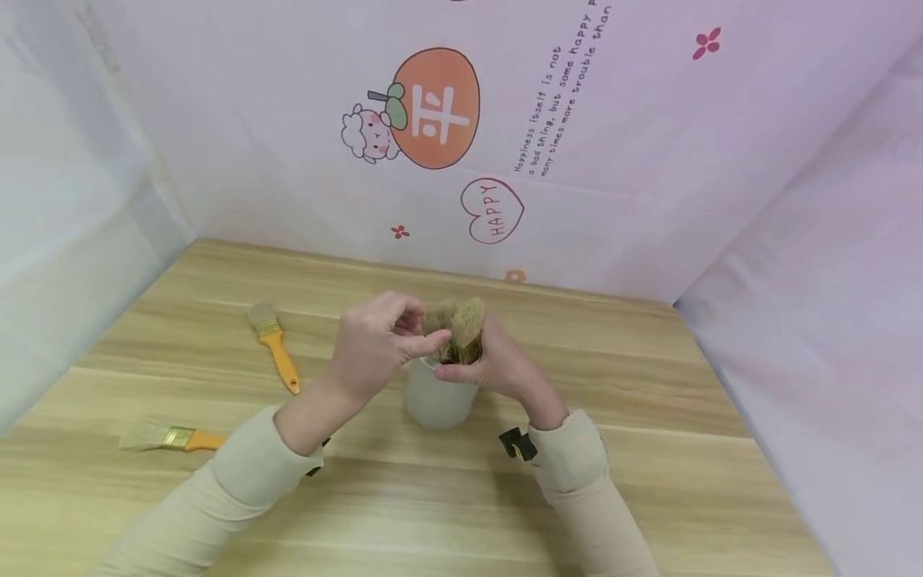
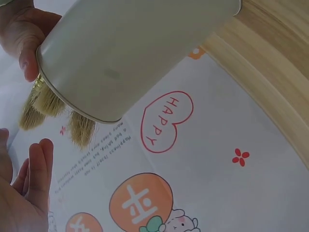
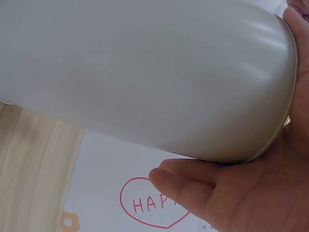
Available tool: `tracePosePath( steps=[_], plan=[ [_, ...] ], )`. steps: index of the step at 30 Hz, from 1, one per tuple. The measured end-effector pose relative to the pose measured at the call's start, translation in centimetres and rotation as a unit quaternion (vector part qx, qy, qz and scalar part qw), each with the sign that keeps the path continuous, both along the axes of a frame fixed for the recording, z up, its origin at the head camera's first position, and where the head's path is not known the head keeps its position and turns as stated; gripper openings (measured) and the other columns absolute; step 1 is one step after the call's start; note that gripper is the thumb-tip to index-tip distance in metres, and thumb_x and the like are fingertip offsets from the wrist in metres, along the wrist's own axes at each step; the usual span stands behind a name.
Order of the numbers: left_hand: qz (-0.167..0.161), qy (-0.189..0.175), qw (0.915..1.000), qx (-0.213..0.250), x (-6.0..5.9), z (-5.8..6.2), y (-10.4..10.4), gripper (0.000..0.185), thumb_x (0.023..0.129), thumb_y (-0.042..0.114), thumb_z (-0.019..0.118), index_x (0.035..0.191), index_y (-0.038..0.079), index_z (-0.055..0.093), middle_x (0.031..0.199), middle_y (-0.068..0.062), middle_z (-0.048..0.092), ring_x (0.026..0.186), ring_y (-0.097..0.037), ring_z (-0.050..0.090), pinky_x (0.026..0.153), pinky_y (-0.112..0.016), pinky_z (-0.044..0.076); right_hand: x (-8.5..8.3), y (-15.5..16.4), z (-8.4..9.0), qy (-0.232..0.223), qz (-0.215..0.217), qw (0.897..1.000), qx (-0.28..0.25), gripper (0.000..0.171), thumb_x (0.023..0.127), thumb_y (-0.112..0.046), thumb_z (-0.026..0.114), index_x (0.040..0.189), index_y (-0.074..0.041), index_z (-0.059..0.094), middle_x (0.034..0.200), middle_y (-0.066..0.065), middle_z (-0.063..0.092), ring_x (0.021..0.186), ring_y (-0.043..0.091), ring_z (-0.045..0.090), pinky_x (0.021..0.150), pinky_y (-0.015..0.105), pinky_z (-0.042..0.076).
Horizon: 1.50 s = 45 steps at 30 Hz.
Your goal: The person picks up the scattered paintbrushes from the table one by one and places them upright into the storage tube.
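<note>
Several brushes already stand bristles-up in the pale cup [image 1: 438,397] mid-table; the right hand [image 1: 497,365] grips its rim, the left hand [image 1: 375,340] hovers loosely open over the bristles [image 1: 454,324]; two orange-handled paintbrushes [image 1: 274,344] lie on the table [image 1: 649,417], left of the cup.

1. Left hand [image 1: 375,340]: raised, fingers [image 1: 425,344] loosely bent and held together; nothing is seen gripped.
2. Right hand [image 1: 497,365]: fingers curled, thumb extended leftward.
3. Both forearms are angled inward, sleeved in beige; hands are nearly touching.
</note>
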State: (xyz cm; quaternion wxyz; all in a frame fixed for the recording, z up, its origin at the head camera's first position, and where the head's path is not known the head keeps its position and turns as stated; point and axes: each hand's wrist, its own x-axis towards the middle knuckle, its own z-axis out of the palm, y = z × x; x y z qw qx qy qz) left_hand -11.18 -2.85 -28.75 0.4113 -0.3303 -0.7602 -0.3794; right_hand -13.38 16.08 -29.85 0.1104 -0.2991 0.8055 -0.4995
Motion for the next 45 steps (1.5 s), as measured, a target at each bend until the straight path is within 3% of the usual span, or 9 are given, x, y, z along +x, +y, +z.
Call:
tracePosePath(
  steps=[9,14,18,21,25,27,36,42,45],
  plan=[
    [-0.041,0.024,0.9988,0.012,-0.2,-0.4,0.4,0.027,0.083,0.025,0.071,0.073,0.0,0.068,0.062,-0.007,0.063,0.052,-0.012,0.058,0.05,-0.019,0.05,-0.1,0.1,0.1,-0.005,0.007,1.0,-0.005,0.055,0.075,-0.003,0.08,0.124,-0.007,0.055,0.113,0.01,0.066,0.099,0.015,0.062,0.09,0.032,0.053],
    [0.046,-0.129,0.9904,0.018,-0.3,-0.5,-0.3,0.022,0.084,0.018,0.065,0.082,-0.004,0.07,0.069,-0.014,0.069,0.055,-0.019,0.065,0.051,-0.025,0.053,0.0,0.1,0.1,-0.006,-0.023,0.999,0.029,0.062,0.073,-0.003,0.081,0.129,-0.009,0.053,0.119,0.008,0.065,0.106,0.017,0.06,0.099,0.036,0.048],
    [0.136,-0.31,0.941,-0.009,-1.2,-0.7,-2.1,0.037,0.089,0.029,0.06,0.092,-0.006,0.069,0.073,-0.016,0.07,0.055,-0.02,0.061,0.052,-0.027,0.05,-0.1,-0.1,0.1,-0.012,-0.028,0.999,0.036,0.063,0.073,-0.003,0.081,0.129,-0.009,0.054,0.123,0.009,0.063,0.114,0.022,0.058,0.105,0.041,0.044],
    [0.186,-0.403,0.8947,-0.05,-2.4,-1.6,-3.9,0.037,0.091,0.029,0.054,0.074,-0.003,0.062,0.058,-0.009,0.057,0.046,-0.014,0.046,0.045,-0.025,0.04,-0.1,-0.2,0.1,-0.016,-0.03,0.999,0.036,0.064,0.073,-0.004,0.081,0.13,-0.011,0.053,0.125,0.007,0.063,0.117,0.021,0.057,0.108,0.041,0.041],
    [0.248,-0.469,0.8364,-0.137,-3.6,-3.4,-6.5,0.043,0.092,0.025,0.05,0.052,0.011,0.039,0.048,0.0,0.037,0.044,-0.012,0.035,0.049,-0.032,0.043,-0.2,-0.3,0.1,-0.009,-0.026,0.999,0.027,0.063,0.073,-0.002,0.081,0.129,-0.011,0.054,0.124,0.006,0.063,0.117,0.019,0.056,0.108,0.04,0.04],
    [0.27,-0.484,0.8135,-0.176,-3.9,-4.3,-7.8,0.046,0.092,0.025,0.052,0.05,0.012,0.041,0.049,-0.002,0.042,0.046,-0.015,0.04,0.05,-0.034,0.046,-0.2,-0.3,0.0,-0.003,-0.021,0.999,0.024,0.062,0.073,-0.002,0.081,0.128,-0.011,0.055,0.123,0.007,0.064,0.116,0.018,0.057,0.107,0.04,0.041],
    [0.277,-0.524,0.7608,-0.265,-3.9,-6.0,-11.3,0.048,0.097,0.029,0.051,0.054,0.01,0.043,0.052,-0.002,0.042,0.043,-0.009,0.038,0.04,-0.02,0.034,-0.3,-0.5,-0.4,-0.01,-0.032,0.999,0.025,0.067,0.072,0.0,0.081,0.131,-0.01,0.052,0.124,0.008,0.063,0.117,0.02,0.056,0.108,0.041,0.041],
    [0.278,-0.611,0.7014,-0.239,-4.2,-6.1,-12.1,0.038,0.095,0.026,0.043,0.078,-0.003,0.06,0.075,-0.017,0.058,0.052,-0.014,0.049,0.047,-0.025,0.043,-0.3,-0.5,-0.3,-0.015,-0.028,0.999,0.033,0.067,0.073,-0.001,0.081,0.132,-0.01,0.051,0.126,0.008,0.062,0.118,0.02,0.056,0.108,0.041,0.041],
    [0.274,-0.614,0.6999,-0.24,-4.6,-6.3,-12.3,0.036,0.093,0.024,0.044,0.087,-0.007,0.062,0.088,-0.024,0.062,0.057,-0.018,0.051,0.05,-0.027,0.045,-0.3,-0.5,-0.1,-0.016,-0.036,0.999,0.038,0.068,0.073,-0.002,0.081,0.132,-0.01,0.051,0.126,0.008,0.062,0.119,0.021,0.055,0.109,0.041,0.04]
  ],
)
